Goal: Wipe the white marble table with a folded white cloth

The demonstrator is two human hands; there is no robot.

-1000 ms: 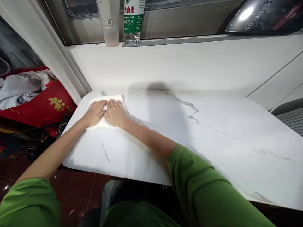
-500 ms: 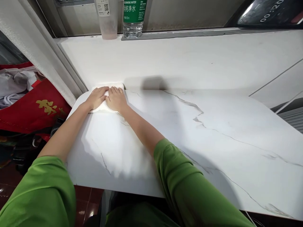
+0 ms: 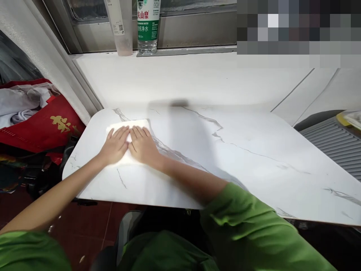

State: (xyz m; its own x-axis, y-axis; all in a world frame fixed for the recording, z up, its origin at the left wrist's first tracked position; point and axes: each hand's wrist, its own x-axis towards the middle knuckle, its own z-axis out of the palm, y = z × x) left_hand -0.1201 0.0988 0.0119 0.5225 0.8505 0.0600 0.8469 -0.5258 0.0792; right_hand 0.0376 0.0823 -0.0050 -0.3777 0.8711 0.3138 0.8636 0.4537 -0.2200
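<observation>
A folded white cloth (image 3: pixel 124 160) lies flat on the left part of a white, marble-veined table (image 3: pixel 254 180). My left hand (image 3: pixel 115 146) rests palm down on the cloth's left half, fingers stretched out. Beside it, my right hand (image 3: pixel 143 146) presses flat on the right half, its fingers also extended. The two hands nearly touch, thumbs close together. Neither hand is wrapped round the cloth, whose middle is hidden under them.
On the sill behind stand a translucent plastic cup (image 3: pixel 122 35) and a water bottle (image 3: pixel 148 32). A red bag (image 3: pixel 42 118) with clothes is left of the table. Beyond the right edge sits a grey ribbed object (image 3: pixel 335 139). The upper right corner is pixelated.
Both hands and the cloth have moved from against the back wall toward me along the table. The camera view has shifted too, showing more of the sill and the right side.
</observation>
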